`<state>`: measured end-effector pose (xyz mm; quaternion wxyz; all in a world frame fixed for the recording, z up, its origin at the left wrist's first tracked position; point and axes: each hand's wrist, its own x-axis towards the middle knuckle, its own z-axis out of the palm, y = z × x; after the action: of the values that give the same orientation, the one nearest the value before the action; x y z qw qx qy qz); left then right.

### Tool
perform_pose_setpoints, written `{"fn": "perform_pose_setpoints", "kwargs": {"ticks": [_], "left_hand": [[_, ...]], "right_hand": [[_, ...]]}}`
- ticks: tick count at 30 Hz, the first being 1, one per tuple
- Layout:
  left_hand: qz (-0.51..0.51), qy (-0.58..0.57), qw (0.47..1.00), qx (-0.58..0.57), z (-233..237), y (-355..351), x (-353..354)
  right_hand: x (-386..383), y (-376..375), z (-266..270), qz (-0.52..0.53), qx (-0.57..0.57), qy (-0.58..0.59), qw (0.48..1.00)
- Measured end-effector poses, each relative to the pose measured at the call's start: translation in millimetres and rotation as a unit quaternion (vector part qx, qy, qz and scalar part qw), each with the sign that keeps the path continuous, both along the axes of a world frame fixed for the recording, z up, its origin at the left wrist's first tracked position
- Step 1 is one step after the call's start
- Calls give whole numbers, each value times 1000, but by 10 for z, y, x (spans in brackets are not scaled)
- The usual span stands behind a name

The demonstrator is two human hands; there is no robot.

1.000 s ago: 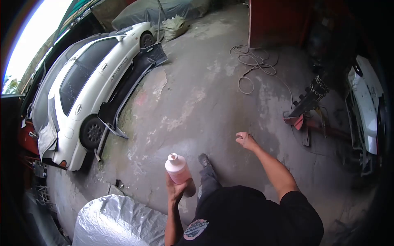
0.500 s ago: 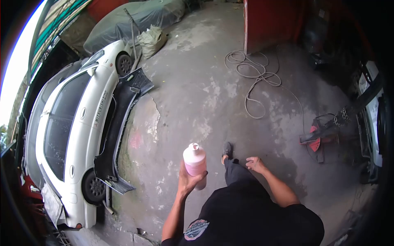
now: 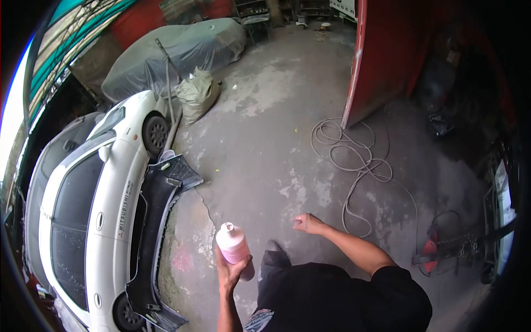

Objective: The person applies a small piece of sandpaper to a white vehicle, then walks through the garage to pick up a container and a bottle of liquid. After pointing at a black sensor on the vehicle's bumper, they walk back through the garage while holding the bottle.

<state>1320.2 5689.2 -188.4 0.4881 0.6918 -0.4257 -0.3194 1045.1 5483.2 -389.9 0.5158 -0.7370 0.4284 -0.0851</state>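
A white and pink bottle (image 3: 234, 249) stands tilted in my left hand (image 3: 229, 271), whose fingers and thumb wrap round its lower part. The bottle's narrow neck points up and no cap shows on it. To the right of the bottle, my right hand (image 3: 310, 223) hangs in the air over the concrete floor, away from the bottle. Its fingers are curled, and whether anything small lies in them is too small to tell.
A white car (image 3: 113, 193) stands at the left with a loose black bumper (image 3: 157, 221) on the floor beside it. Further off are a stuffed sack (image 3: 197, 97) and a covered car (image 3: 182, 52). A hose (image 3: 362, 166) lies coiled near a red panel (image 3: 381, 66).
The view has shifted, showing more of the far floor. My left hand and the bottle are further left in view. My right hand has moved left and forward, nearer the bottle.
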Motion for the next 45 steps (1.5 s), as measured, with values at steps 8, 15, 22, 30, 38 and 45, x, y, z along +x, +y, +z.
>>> {"fn": "perform_pose_setpoints", "kwargs": {"ticks": [8,15,22,30,38,45], "left_hand": [[-10,25,999,-33,-692,-3373,1384],[-242,45,969,0,-316,-6742,1689],[-334,40,942,-1,-704,-9837,1517],[-266,92,959,-1,58,-12970,1673],[-218,114,968,-57,-698,-16105,2345],[-271,113,955,-38,-437,-19383,2522]], "right_hand": [[1913,-2513,461,131,0,-115,985],[2307,-4880,950,70,22,-136,988],[2419,-7652,729,-86,16,-290,953],[2715,-11113,1427,-75,-7,-250,965],[3255,-14299,1133,-67,-46,-229,970],[3444,-17353,1431,-126,-29,-192,973]]}}
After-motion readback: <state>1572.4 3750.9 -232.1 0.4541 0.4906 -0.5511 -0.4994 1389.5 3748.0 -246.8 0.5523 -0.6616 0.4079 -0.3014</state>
